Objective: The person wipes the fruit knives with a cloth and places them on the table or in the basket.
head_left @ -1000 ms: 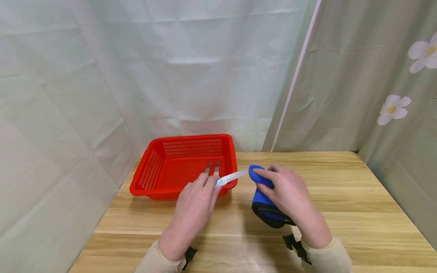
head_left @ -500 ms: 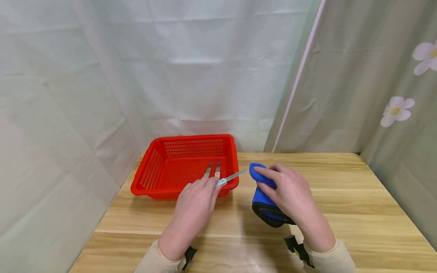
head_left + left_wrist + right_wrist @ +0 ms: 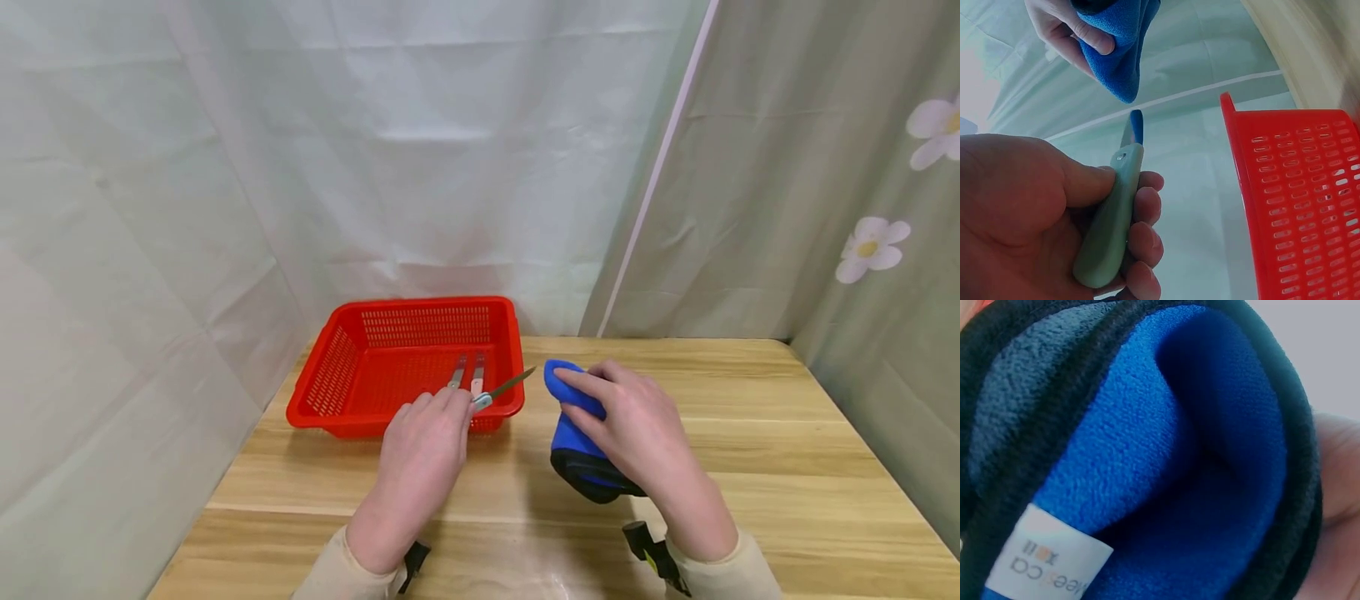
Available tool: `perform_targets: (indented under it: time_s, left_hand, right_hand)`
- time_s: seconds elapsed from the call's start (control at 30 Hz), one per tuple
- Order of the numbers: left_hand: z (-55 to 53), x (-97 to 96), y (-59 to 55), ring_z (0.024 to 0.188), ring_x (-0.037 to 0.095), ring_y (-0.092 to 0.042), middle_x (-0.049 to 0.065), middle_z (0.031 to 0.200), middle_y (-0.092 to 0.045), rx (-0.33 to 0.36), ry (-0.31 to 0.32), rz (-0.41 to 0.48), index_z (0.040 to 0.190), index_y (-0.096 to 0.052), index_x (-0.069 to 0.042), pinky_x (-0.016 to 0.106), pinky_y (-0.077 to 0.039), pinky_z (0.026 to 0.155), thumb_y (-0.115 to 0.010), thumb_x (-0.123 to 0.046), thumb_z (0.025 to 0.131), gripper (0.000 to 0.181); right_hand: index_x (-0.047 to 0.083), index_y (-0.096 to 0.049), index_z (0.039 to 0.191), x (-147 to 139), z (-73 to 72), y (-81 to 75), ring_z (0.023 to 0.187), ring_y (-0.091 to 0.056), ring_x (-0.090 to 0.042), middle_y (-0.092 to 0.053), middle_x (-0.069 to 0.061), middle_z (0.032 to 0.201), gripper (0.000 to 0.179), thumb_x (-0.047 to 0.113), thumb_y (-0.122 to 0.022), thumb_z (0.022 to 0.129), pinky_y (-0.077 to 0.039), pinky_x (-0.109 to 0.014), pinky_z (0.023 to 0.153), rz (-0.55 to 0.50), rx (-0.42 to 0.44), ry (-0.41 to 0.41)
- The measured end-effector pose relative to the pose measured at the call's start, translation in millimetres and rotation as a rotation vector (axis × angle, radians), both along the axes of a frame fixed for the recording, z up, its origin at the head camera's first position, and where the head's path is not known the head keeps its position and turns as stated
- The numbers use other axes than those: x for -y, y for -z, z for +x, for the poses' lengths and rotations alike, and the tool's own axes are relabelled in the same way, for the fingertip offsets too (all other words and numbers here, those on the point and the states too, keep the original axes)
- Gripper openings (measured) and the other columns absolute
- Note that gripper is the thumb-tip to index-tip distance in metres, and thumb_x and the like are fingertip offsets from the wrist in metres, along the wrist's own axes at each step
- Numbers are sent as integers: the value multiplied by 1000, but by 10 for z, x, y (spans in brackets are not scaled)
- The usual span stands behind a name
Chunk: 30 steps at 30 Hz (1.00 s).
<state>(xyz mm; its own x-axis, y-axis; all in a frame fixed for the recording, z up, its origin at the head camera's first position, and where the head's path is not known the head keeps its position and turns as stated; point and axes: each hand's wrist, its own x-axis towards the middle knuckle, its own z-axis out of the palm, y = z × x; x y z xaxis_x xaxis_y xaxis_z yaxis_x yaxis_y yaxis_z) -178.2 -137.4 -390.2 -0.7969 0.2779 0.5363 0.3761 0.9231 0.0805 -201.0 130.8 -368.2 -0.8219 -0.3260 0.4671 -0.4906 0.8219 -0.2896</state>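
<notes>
My left hand [image 3: 423,450] grips a small knife by its pale green handle [image 3: 1110,219], thumb along one side and fingers curled round the other. Its blade [image 3: 513,382] points right and slightly up, bare, toward a blue cloth [image 3: 576,429] with black edging. My right hand [image 3: 633,417] pinches the folded cloth between thumb and fingers. A short gap separates blade tip and cloth in the head view. Filling the right wrist view, the cloth hangs in a hollow fold with a white label [image 3: 1047,556].
A red plastic basket [image 3: 337,421] with slotted walls stands behind the left hand. Two more knives [image 3: 478,375] lie side by side inside it. The wooden table [image 3: 750,467] runs to pale curtains [image 3: 450,167] at the back and sides.
The knife has rolled in the left hand, so its blade looks narrower and darker, with the tip a little farther left and higher. The right hand and cloth have barely shifted.
</notes>
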Motion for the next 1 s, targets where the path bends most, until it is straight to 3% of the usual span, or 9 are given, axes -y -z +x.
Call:
perform_targets:
  time_s: [0.1,0.23,0.33,0.5,0.63,0.77,1.0]
  left_hand:
    - [-1,-6,-9,60,14,-39,-5,75,-58,13,2,4,102,-73,-10,26,-34,55,-87,-15,98,15]
    - [-6,-21,-7,58,13,-39,-6,72,-54,54,22,22,105,-72,-10,26,-36,55,-86,-14,98,15]
    - [-8,-32,-4,58,12,-41,-7,71,-50,104,25,31,108,-71,-11,25,-38,56,-84,-20,101,18]
    - [-7,-50,-18,60,11,-46,-7,78,-57,201,14,65,121,-72,-11,25,-41,55,-89,-27,96,34]
    - [-2,-64,-27,59,11,-48,-6,79,-60,255,20,89,120,-71,-10,26,-42,54,-90,-26,95,34]
    - [-3,-75,-29,60,12,-48,-4,80,-63,258,11,68,121,-72,-9,27,-42,58,-88,-28,97,34]
    - [21,-83,-43,69,14,-55,-1,90,-74,202,-3,-5,124,-76,-11,34,-45,70,-86,-34,99,35]
  right_hand:
    - [27,-80,137,4,2,-11,94,-69,-29,-72,-5,113,46,25,-93,92,-57,-51,81,-1,0,2]
    - [27,-81,137,17,9,-18,96,-70,-29,-73,-6,113,47,25,-93,92,-57,-51,81,3,-12,-8]
    - [26,-81,136,36,16,-14,96,-70,-27,-73,-6,113,47,25,-94,91,-58,-50,80,11,-15,-17]
    - [25,-81,136,64,34,-4,96,-71,-27,-74,-7,113,49,24,-95,90,-59,-50,81,18,-13,-24]
    - [25,-81,136,70,52,-3,97,-71,-27,-74,-7,113,49,24,-95,89,-60,-51,82,18,-12,-22]
    - [26,-81,136,71,66,-8,98,-71,-27,-74,-6,113,49,25,-95,89,-59,-51,84,17,-8,-21]
    - [27,-81,136,105,88,-11,98,-72,-25,-74,-4,113,49,24,-96,89,-59,-51,83,5,-40,-49]
